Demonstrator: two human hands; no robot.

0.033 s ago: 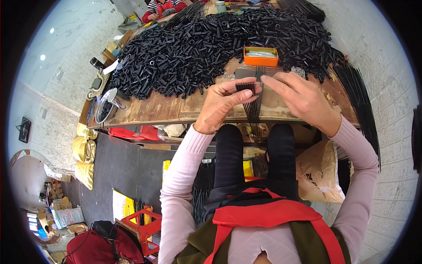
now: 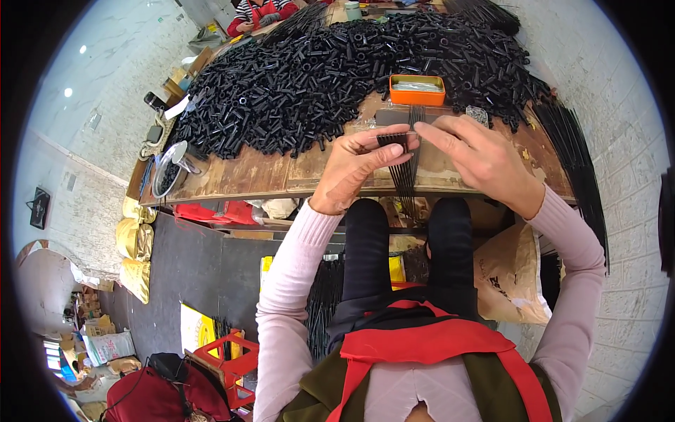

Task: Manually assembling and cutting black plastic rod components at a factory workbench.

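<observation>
Our left hand (image 2: 355, 162) grasps thin black rods (image 2: 403, 177) above the wooden table's (image 2: 264, 176) near edge; our right hand (image 2: 486, 159) is just beside them, whether pinching anything we cannot tell.

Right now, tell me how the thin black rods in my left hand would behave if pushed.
The black rods look fairly stiff, running nearly straight below the left hand. They are probably light, since one hand seems to hold them all. Being so thin, they might flex a little lower down.
</observation>
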